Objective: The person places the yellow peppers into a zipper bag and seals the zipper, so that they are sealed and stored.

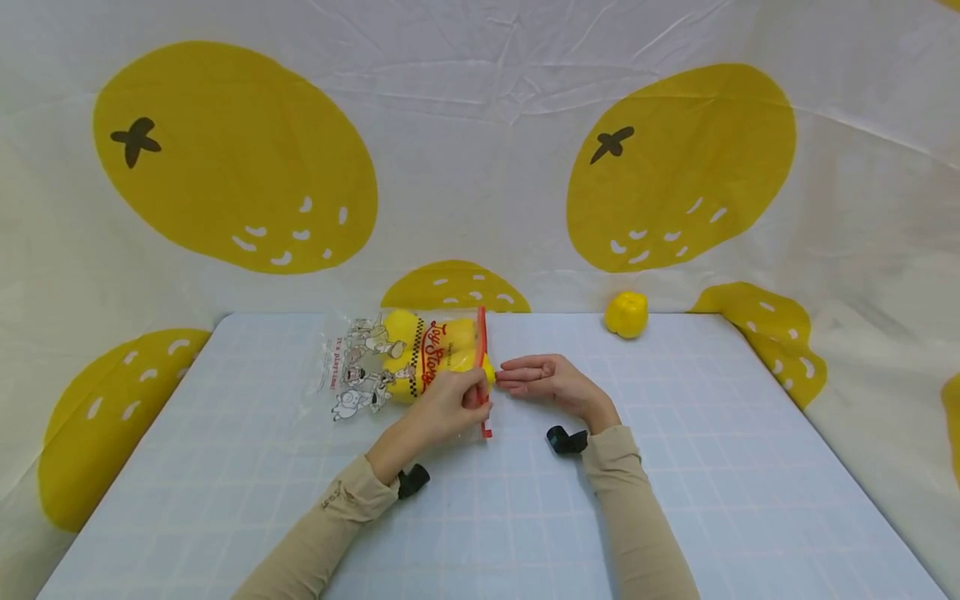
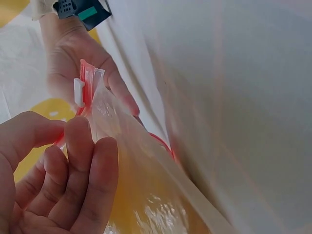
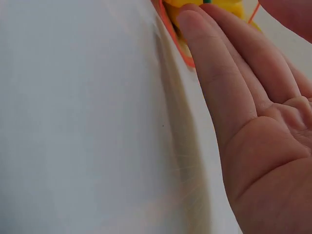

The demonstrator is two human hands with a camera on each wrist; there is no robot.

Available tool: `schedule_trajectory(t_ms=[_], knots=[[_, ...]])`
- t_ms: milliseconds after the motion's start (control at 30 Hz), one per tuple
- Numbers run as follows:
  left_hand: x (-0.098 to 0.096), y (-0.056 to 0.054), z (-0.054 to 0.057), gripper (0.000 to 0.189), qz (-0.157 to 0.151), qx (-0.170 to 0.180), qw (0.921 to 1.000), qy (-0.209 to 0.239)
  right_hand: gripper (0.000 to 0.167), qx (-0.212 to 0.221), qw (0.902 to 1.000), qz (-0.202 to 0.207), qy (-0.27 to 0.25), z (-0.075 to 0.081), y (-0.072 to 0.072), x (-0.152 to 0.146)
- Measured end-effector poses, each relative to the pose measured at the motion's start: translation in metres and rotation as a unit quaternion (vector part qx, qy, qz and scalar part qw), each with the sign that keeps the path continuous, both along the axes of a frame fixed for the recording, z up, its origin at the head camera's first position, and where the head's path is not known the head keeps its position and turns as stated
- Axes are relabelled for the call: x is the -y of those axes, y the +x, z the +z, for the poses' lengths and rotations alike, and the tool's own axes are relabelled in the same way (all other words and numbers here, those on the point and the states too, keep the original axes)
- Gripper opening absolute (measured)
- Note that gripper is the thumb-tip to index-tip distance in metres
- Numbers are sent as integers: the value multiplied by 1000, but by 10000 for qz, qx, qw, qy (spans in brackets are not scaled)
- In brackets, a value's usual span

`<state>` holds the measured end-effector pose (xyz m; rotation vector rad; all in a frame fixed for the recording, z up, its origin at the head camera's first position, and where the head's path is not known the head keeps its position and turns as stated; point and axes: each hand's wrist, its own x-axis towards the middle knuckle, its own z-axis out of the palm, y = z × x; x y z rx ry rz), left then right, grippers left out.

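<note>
A clear zip bag (image 1: 360, 360) with cartoon print and a red zip edge (image 1: 482, 333) lies flat on the table, its mouth facing right. Several yellow things fill it. My left hand (image 1: 453, 404) pinches the near part of the red edge between thumb and fingers; a white slider (image 2: 79, 92) shows there in the left wrist view. At the mouth sits a yellow bell pepper (image 1: 488, 368), its green stem visible in the right wrist view. Straight fingers of my right hand (image 1: 553, 385) point left, fingertips right at this pepper.
Another yellow bell pepper (image 1: 626, 314) stands at the back right of the table (image 1: 720, 467), close to the fabric backdrop (image 1: 472, 192) with its yellow fruit print. Black wrist cameras (image 1: 566, 440) stick out beside both sleeves.
</note>
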<state>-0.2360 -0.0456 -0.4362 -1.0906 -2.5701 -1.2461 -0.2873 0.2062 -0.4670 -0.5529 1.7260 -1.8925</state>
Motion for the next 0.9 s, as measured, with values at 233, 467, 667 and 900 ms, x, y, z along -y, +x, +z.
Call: schedule_trajectory(t_ms=[233,467,667,900], knots=[[0,0,1,18,2,87,10000,-49,50,-295,9982,516,-63,-2,0,4],[-1,0,0,18,39,161,9998,-97,50,-433,9957,783,237,-4,0,10],[-1,1,0,18,88,216,9996,-176,51,-256,9959,824,263,-6,1,14],[-2,1,1,17,72,297,9994,-166,45,-386,9970,522,420,-3,-1,13]])
